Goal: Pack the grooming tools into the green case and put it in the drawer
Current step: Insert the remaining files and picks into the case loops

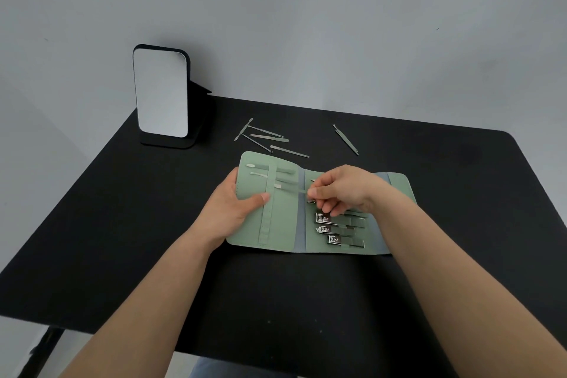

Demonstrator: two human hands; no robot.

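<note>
The green case (285,224) lies open on the black table. My left hand (236,205) grips its left edge, thumb on the inner panel. My right hand (340,190) pinches a thin metal tool (291,190) whose tip sits under the vertical loop strap (268,202). Two other thin tools (264,169) are tucked under the strap above it. Three nail clippers (329,228) sit in the right panel, partly under my right fingers. Several loose thin tools (270,138) lie behind the case, and a pair of tweezers (345,139) lies farther right.
A small standing mirror (161,92) on a black base is at the table's back left corner. The table (122,224) ends at a grey wall behind. No drawer is in view.
</note>
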